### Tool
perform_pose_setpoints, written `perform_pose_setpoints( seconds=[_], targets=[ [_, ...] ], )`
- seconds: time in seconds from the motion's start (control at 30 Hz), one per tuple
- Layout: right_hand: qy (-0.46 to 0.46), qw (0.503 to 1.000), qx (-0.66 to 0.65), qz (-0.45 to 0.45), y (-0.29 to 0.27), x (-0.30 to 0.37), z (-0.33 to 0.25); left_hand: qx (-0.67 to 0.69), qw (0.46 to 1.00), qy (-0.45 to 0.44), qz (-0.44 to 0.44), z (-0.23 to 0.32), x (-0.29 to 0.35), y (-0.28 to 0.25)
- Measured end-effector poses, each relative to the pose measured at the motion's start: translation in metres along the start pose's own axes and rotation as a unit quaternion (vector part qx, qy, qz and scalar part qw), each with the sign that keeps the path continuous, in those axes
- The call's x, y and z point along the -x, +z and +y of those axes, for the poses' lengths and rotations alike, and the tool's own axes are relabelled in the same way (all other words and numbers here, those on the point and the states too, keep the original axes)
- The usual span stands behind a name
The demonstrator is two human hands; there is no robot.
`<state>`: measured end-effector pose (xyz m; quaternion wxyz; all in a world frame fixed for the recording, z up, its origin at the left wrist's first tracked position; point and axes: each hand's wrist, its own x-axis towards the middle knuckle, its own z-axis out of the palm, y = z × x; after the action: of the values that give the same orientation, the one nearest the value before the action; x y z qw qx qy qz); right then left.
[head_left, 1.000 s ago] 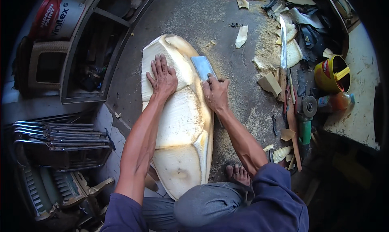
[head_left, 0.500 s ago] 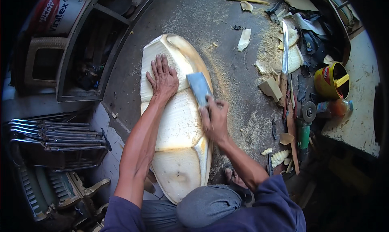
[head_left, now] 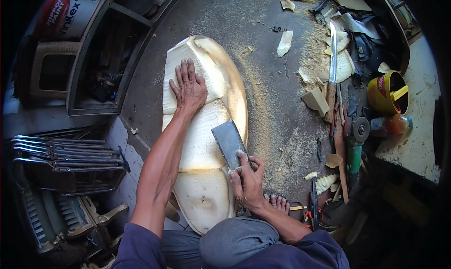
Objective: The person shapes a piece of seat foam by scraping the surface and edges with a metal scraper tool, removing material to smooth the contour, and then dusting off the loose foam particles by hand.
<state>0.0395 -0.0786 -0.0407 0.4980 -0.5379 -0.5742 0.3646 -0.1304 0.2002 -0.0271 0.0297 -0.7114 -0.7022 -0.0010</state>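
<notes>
A long cream foam seat cushion (head_left: 202,142), shaped like a motorcycle seat, lies lengthwise in front of me, its near end by my knee. On its upper left part my left hand (head_left: 190,88) rests flat, fingers stretched forward. My right hand (head_left: 247,182) grips the near end of a flat, dark grey rectangular sanding block (head_left: 229,141). The block lies slanted over the cushion's right edge, and its underside is hidden. Pale dust coats my right fingertips.
Foam dust (head_left: 263,109) and scraps (head_left: 284,43) litter the dark floor. On the right lie a long knife (head_left: 333,53), an angle grinder (head_left: 355,144), a yellow tub (head_left: 386,93) and a bottle (head_left: 392,124). Metal frames (head_left: 70,154) stand stacked at left, below an open cabinet (head_left: 96,111).
My right hand has drawn the sanding block nearer along the cushion's right edge. My left hand stays in place on the foam. More of a bare foot shows beside my right forearm.
</notes>
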Motion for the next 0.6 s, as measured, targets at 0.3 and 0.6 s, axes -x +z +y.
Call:
perform_pose_setpoints(
  seconds=[0.3,0.6],
  targets=[
    [0.062,0.998,-0.004,-0.011,0.022,-0.074,0.026,-0.011,0.999,-0.029,-0.010,-0.015,-0.002,0.006],
    [0.096,0.993,0.033,0.053,0.025,-0.139,0.055,0.003,1.000,-0.008,0.003,0.003,-0.005,0.010]
  ],
)
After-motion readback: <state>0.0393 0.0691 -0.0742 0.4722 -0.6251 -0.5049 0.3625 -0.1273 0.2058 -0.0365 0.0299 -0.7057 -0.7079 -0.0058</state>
